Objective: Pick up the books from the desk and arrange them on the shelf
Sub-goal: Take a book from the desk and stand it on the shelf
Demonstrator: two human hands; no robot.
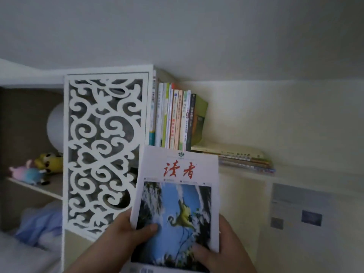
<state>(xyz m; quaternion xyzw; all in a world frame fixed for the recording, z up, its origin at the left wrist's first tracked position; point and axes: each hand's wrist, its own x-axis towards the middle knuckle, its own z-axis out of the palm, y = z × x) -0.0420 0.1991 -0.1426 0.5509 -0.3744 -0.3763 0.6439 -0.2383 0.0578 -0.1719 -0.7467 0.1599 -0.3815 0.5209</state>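
Note:
I hold a white magazine [177, 194] with red characters and a blue bird picture upright in front of me. My left hand [126, 233] grips its lower left edge, thumb on the cover. My right hand [222, 247] grips its lower right corner, thumb on the cover too. Behind it, on the pale shelf [295, 174], several books [173, 115] stand upright in a row against a white carved panel [104, 154]. A low stack of books [242, 157] lies flat to the right of the row.
Left of the carved panel is an open compartment with soft toys [37, 168] and a white globe lamp [56, 127]. Blue cloth [39, 221] lies below. Photos or cards [301, 207] hang on the wall under the shelf at right.

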